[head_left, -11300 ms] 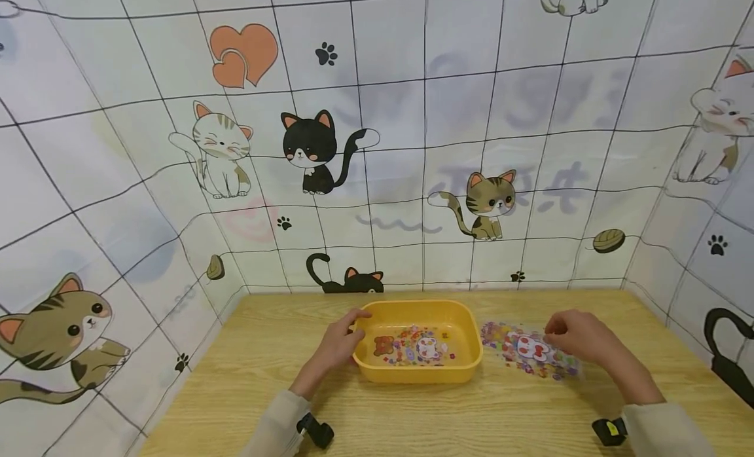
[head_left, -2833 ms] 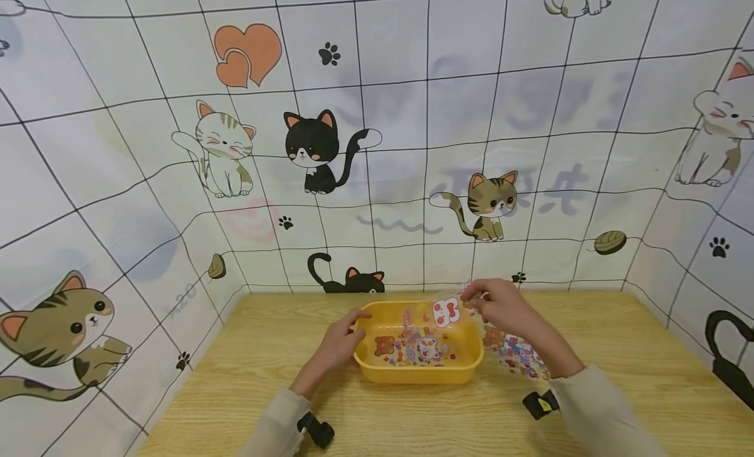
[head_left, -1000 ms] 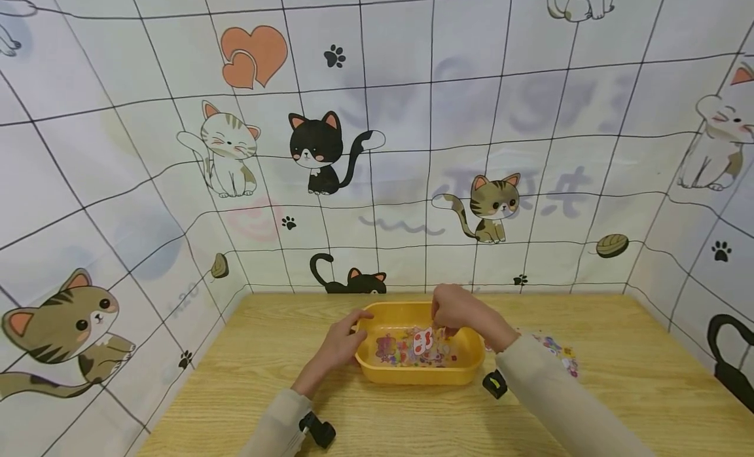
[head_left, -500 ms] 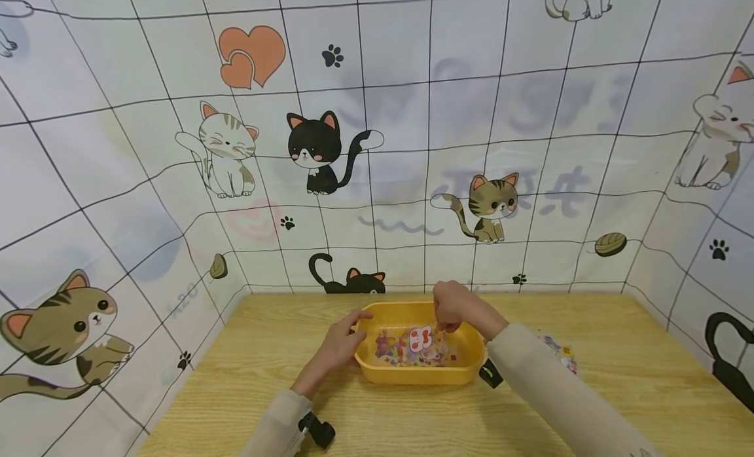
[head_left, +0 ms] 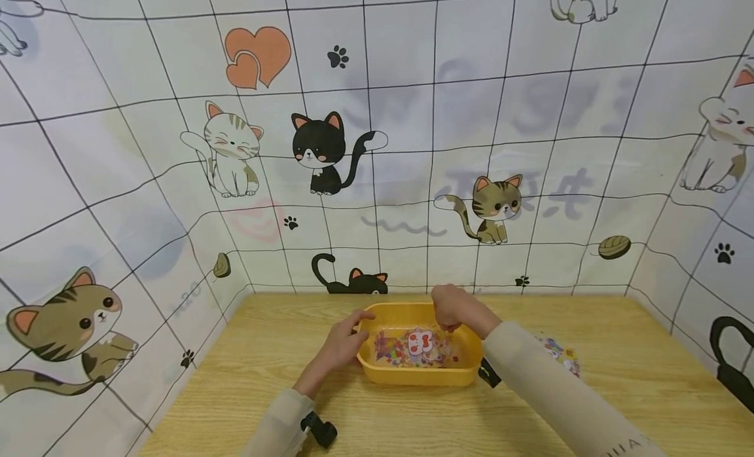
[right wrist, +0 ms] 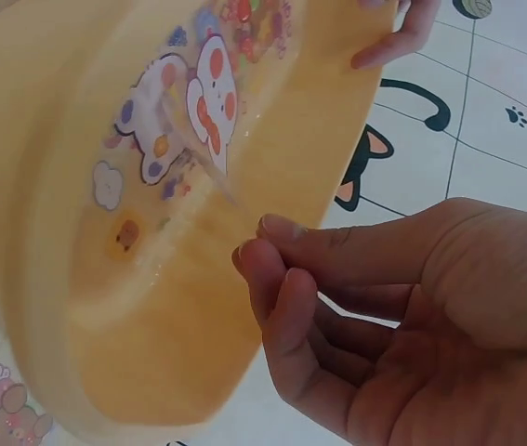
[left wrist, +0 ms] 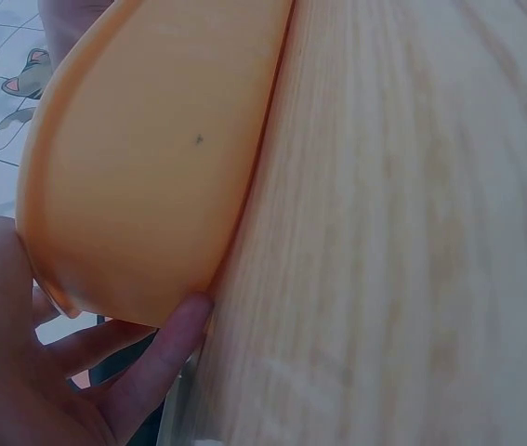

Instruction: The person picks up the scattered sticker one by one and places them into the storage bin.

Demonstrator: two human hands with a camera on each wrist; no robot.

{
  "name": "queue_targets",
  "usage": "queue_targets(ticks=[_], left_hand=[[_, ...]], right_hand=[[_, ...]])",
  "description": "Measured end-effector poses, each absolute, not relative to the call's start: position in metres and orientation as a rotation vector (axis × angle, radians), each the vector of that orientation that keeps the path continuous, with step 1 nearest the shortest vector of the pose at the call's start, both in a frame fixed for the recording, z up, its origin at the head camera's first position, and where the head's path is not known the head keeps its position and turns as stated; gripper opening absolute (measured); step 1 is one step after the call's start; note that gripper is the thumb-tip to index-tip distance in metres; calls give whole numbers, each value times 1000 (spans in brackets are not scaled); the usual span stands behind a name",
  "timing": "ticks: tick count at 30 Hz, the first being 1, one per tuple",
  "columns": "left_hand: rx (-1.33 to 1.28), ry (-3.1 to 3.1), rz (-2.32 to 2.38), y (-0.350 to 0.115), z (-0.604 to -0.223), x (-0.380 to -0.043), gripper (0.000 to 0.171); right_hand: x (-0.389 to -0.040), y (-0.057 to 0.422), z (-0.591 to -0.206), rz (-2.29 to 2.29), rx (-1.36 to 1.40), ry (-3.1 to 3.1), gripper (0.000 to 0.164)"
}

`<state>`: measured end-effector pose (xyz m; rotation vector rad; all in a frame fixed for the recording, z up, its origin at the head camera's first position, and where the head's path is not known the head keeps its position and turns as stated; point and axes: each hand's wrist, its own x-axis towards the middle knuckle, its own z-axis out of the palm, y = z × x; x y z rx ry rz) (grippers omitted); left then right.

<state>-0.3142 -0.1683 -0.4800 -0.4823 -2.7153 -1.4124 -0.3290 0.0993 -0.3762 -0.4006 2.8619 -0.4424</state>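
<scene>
In the head view, a yellow plastic tray (head_left: 419,377) stands on the table. My left hand (head_left: 337,344) holds its left end, thumb and fingers around the rim; the left wrist view shows that hand (left wrist: 86,381) against the tray's outer wall (left wrist: 151,167). My right hand (head_left: 459,310) is over the tray's right part. In the right wrist view its thumb and fingertips (right wrist: 277,228) pinch the edge of a clear sticker sheet (right wrist: 213,98) printed with a white rabbit with a red bow. The sheet lies low inside the tray, over other stickers, including a white bear (right wrist: 147,121).
Another patterned sticker sheet (head_left: 562,355) lies on the wooden table (head_left: 377,421) right of the tray, partly hidden by my right sleeve (head_left: 548,385). A cat-printed cloth wall (head_left: 406,182) closes off the back and sides. Small black cameras (head_left: 319,431) sit at my wrists.
Since the oldest frame, my right hand has picked up the rabbit sticker sheet from right of the tray, carried it left and lowered it inside. Over the last second it barely moves.
</scene>
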Motion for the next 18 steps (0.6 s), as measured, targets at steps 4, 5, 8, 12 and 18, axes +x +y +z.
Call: queue_targets(ticks=[4,5,8,12,18], left_hand=[[-477,-2716,-1429,-168,-481,-315,36],[-475,-2717,-1426,-167,-481,-315,36],[-486,-2721,-1380,-168,-481,-315,36],[-490,-2719,-1341,-168,-480,-314,37],[-486,-2714,-1364,-169,-480,-313,36]], right_hand=[[-331,99,-380,-422,-380,2844,22],[-331,100,-381,-419,-376,2840,18],[-332,100,-383,-421,-362,2836,10],[-331,99,-384,-422,-346,2824,11],[-331,96,-389,-359,-325,2808,18]])
